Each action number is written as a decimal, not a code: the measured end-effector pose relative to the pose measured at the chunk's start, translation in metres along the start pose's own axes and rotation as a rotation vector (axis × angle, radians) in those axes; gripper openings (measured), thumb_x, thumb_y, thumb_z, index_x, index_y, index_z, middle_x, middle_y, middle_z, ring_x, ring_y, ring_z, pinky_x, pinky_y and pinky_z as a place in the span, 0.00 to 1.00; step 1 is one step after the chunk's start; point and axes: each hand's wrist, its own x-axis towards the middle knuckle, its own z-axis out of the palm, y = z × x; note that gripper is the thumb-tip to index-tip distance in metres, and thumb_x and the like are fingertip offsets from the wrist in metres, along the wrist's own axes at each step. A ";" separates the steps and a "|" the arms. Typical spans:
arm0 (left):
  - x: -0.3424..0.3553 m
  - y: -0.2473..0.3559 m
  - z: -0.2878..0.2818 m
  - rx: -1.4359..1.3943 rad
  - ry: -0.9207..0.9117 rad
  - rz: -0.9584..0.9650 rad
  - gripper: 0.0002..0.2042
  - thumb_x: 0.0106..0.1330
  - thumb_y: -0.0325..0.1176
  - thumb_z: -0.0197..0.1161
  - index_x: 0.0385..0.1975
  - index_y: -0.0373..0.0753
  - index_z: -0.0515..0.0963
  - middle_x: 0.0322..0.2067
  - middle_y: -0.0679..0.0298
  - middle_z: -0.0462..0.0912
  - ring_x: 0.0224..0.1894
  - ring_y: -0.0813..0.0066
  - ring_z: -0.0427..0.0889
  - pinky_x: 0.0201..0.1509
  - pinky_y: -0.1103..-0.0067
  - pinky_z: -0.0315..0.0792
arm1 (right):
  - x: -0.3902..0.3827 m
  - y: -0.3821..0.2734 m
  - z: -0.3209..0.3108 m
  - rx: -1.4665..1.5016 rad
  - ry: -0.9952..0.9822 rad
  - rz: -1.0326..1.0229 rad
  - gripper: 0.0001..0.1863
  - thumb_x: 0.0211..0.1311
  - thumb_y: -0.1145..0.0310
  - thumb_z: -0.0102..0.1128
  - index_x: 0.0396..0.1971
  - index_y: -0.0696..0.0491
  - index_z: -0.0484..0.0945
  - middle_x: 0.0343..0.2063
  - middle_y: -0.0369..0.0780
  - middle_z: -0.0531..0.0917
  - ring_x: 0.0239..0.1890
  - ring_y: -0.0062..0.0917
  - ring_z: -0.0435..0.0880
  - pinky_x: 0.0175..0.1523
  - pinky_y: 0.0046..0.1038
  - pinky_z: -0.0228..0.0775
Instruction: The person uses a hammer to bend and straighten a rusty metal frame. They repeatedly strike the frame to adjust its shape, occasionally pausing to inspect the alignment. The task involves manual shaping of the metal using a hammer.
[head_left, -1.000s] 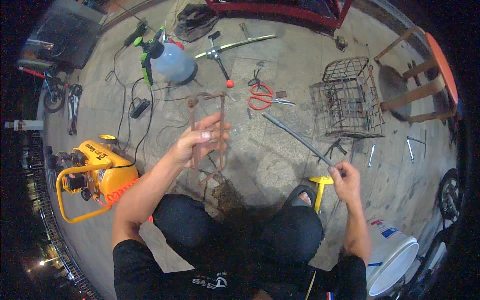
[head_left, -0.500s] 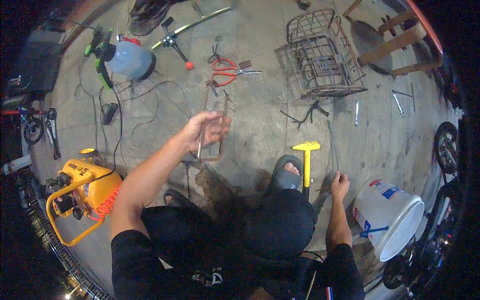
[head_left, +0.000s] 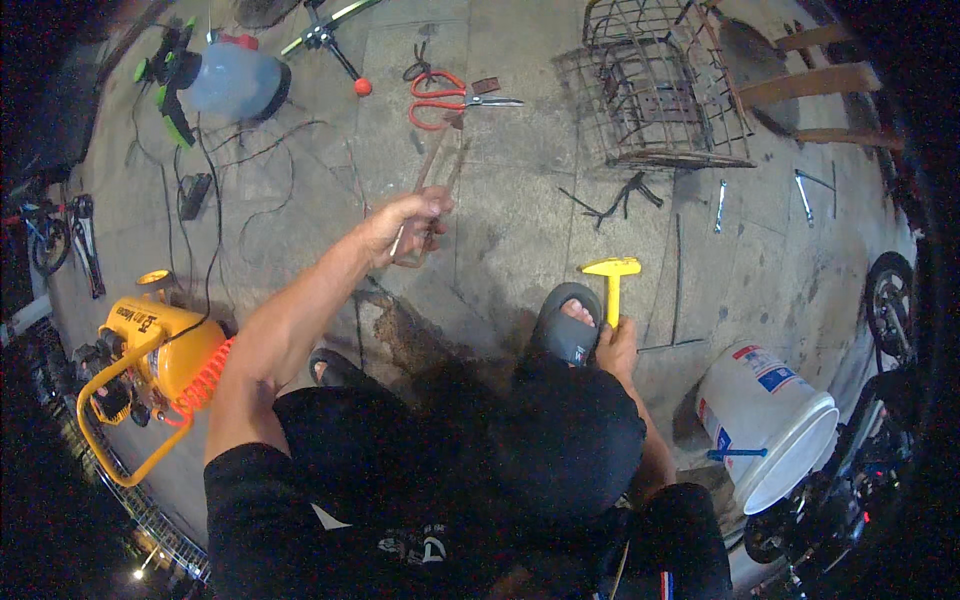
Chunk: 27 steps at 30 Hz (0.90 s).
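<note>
In my left hand (head_left: 405, 228) is a thin, rusty metal rod bent into a long narrow frame (head_left: 431, 163), tilted away from me above the floor. My fingers are curled around its near part. My right hand (head_left: 618, 347) is closed around the dark lower handle of a yellow hammer (head_left: 613, 283), beside my right foot in its grey slide sandal (head_left: 567, 325). To the right of the hammer a thin, dark L-shaped rod (head_left: 677, 280) lies on the floor. Red-handled scissors (head_left: 438, 101) lie beyond my left hand.
A rusty wire basket (head_left: 660, 100) lies far right, with dark bent metal pieces (head_left: 620, 200) and two wrenches (head_left: 721, 206) nearer. A white bucket (head_left: 765, 430) lies tipped at right. At left are a yellow air compressor (head_left: 160, 345), a spray bottle (head_left: 235, 82) and cables.
My right hand has let go of the thin rod, which now lies on the floor, and has moved left onto the hammer's handle. The frame in my left hand has tilted.
</note>
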 end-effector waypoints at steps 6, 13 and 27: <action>-0.004 0.008 0.004 -0.027 -0.134 -0.057 0.32 0.61 0.40 0.59 0.66 0.39 0.60 0.54 0.66 0.70 0.45 0.69 0.73 0.48 0.69 0.73 | -0.004 -0.027 -0.048 0.215 -0.190 -0.008 0.15 0.64 0.70 0.53 0.49 0.58 0.70 0.37 0.53 0.78 0.39 0.43 0.81 0.43 0.40 0.72; 0.007 0.006 0.014 0.094 -0.078 -0.122 0.35 0.58 0.41 0.60 0.67 0.39 0.58 0.56 0.67 0.68 0.45 0.72 0.69 0.45 0.69 0.73 | 0.029 -0.151 -0.080 0.536 -0.361 -0.170 0.25 0.67 0.71 0.47 0.64 0.58 0.62 0.45 0.51 0.79 0.43 0.37 0.82 0.49 0.34 0.73; -0.013 0.007 0.032 0.262 -0.029 -0.054 0.36 0.50 0.34 0.60 0.65 0.37 0.62 0.55 0.66 0.71 0.42 0.77 0.72 0.44 0.77 0.70 | 0.059 -0.210 -0.076 0.675 -0.175 -0.424 0.26 0.71 0.69 0.46 0.67 0.55 0.58 0.30 0.35 0.73 0.26 0.14 0.70 0.31 0.17 0.65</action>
